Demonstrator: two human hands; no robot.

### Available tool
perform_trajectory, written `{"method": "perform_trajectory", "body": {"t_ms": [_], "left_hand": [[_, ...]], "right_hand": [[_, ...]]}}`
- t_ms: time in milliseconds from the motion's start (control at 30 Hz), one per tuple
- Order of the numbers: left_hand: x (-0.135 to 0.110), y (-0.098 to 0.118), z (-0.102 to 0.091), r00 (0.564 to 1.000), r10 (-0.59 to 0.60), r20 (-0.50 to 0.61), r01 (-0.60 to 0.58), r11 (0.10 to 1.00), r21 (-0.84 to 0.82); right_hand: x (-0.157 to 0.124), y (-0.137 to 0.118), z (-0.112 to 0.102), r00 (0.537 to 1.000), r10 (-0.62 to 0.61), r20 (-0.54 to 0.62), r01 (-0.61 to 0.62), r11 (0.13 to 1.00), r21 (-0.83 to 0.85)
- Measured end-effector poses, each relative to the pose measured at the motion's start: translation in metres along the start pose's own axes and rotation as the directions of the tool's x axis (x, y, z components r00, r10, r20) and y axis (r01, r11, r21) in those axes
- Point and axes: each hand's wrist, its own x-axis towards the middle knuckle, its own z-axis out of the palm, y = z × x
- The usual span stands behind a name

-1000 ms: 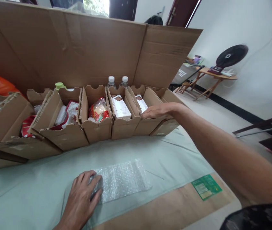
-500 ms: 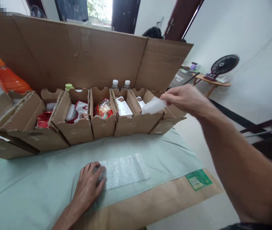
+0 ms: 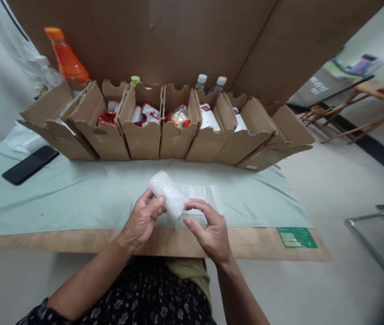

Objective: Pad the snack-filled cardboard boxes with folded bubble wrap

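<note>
Both my hands meet above the table's near edge and hold a small white packet [image 3: 168, 195] between them. My left hand [image 3: 143, 217] pinches its left side with thumb and fingers. My right hand [image 3: 208, 229] grips its right end with curled fingers. Just behind the packet a clear sheet of bubble wrap [image 3: 205, 195] lies flat on the pale green table cover [image 3: 76, 194]. Farther back stands a row of open cardboard boxes [image 3: 174, 135] with snack packets and white cartons inside.
A tall cardboard wall [image 3: 178, 40] rises behind the boxes. An orange bottle [image 3: 66, 58] stands at the back left, two water bottles [image 3: 208, 83] behind the middle boxes. A black phone [image 3: 31, 164] lies at the left. A green label [image 3: 296, 237] sits at the table's right front.
My right hand pulled the white packet out of a box at the right and brought it down to the front. My left hand left the bubble wrap and joined it. The camera tilted down.
</note>
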Motion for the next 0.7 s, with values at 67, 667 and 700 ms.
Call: {"method": "perform_trajectory", "body": {"t_ms": [67,667,700], "left_hand": [[-0.002,-0.005,-0.004,0.996,0.04,-0.079,-0.039,0.999,0.005],[-0.018,-0.004,-0.055,0.995,0.097,0.017,-0.097,0.95,0.296],[-0.016,0.0,-0.062,0.989,0.144,-0.022,-0.133,0.952,0.275]], "right_hand": [[-0.008,-0.003,0.01,0.999,-0.017,0.03,0.02,0.994,-0.105],[0.029,-0.014,-0.004,0.958,0.286,-0.017,-0.272,0.927,0.258],[0.033,-0.019,-0.009,0.957,0.291,-0.006,-0.277,0.917,0.287]]}}
